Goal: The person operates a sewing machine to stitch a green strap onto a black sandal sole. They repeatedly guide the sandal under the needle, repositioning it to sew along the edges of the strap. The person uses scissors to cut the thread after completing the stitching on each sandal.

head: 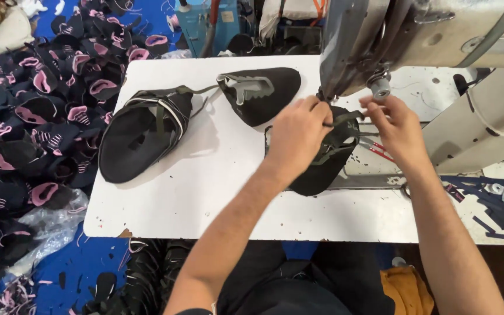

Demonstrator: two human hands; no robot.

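Sewing machine [427, 35]: grey head, above and just behind both hands; its needle end sits directly over the grip.

Table [205, 198]: white top, spreads toward the person and to the left of the grip.

Heap of uppers [36, 116]: dark pieces with pink linings, on the blue floor, well apart to the left.

Finished uppers, two: one [141, 137] far left of the grip on the table, one [261, 93] near, left and slightly behind; a strap links them.

Upper [322, 157]: black, under the needle, held by both hands. Its long axis runs from the needle down toward the person, tilted a little leftward; the bulk hangs below the grip.

Left hand [298, 137]: lies on top of the upper, fingers closed, pinching the strap at its far edge. Nearer to the upper's body.

Right hand [395, 125]: just right of the needle, fingertips pinched narrow on the strap end.

Strap [345, 119]: dark green, stretched between the two hands, crosswise to the upper's axis.

Scissors [377, 149]: red handles, just below the right hand, partly hidden.
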